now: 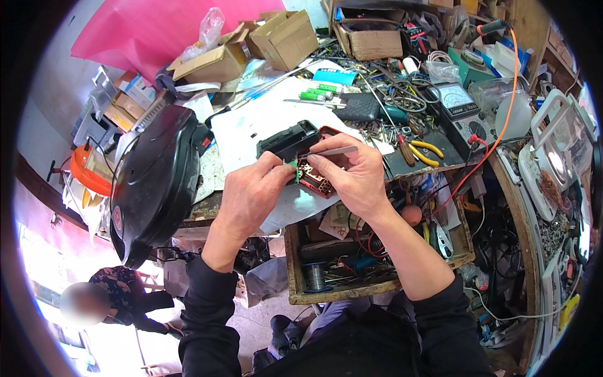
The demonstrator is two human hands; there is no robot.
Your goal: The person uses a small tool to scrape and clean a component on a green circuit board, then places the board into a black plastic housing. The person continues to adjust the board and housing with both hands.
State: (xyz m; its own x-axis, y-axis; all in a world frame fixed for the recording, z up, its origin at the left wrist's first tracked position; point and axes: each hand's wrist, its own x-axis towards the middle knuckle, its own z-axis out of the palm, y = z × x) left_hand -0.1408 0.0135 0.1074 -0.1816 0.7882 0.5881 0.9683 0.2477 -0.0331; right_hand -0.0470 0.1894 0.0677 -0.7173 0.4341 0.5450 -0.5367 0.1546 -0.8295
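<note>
Both my hands meet over the front of the worktable. My left hand (251, 188) is closed, its thumb and fingertips pinching a small green part (295, 171), perhaps a circuit board. With thumb and fingers pressed together, my right hand (357, 173) grips a thin, flat grey metal tool (338, 151) whose tip is near the green part. Below the fingertips lies an opened red housing (320, 188) with small parts inside; my fingers hide some of it. Just behind sits a black plastic case (287, 139) on white paper (242, 135).
An open wooden drawer (352, 293) of tools and a solder spool (315, 276) juts out below my hands. A large black case (157, 182) stands left. Yellow-handled pliers (427, 152), a multimeter (461, 110) and an orange cable (510, 94) are right. A person (129, 292) sits lower left.
</note>
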